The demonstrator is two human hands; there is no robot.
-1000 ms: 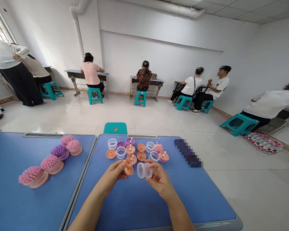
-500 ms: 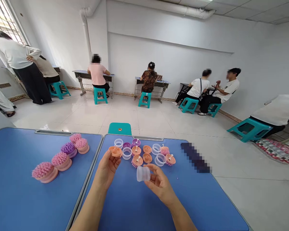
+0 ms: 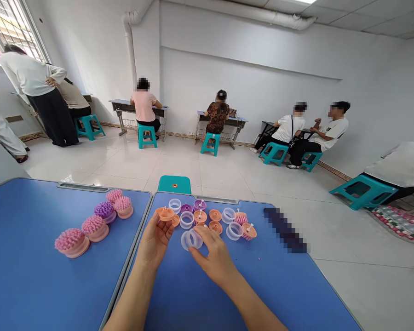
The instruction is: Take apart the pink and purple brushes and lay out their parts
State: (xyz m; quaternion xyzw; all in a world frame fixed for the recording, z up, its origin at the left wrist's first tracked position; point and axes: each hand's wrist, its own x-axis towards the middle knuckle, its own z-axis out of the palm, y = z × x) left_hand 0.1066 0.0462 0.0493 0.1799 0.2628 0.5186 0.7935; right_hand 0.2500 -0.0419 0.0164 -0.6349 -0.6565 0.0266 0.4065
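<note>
Between the thumb and fingers of my left hand [image 3: 155, 241] is an orange round plastic cap [image 3: 164, 214], held above the blue table. My right hand [image 3: 212, 253] grips a clear plastic ring [image 3: 185, 242] by its right side, close to the left hand but apart from the cap. The ring's open end faces me. Just beyond my hands lie loose clear rings [image 3: 234, 231], orange caps [image 3: 215, 215], a purple cap [image 3: 186, 209] and bristle heads with white stems [image 3: 249, 231]. My right fingers partly cover one orange piece.
Several finished-looking scrub brushes, pink [image 3: 95, 228] and purple [image 3: 105, 210], stand bristles up on the left table [image 3: 31, 276]. A blurred dark object [image 3: 285, 230] lies at the right edge. A teal stool [image 3: 174, 185] is beyond the table; other people sit farther back.
My right hand has moved left with the clear ring and turned it, so its opening now shows. The left hand still holds the orange cap. The whole view has shifted slightly.
</note>
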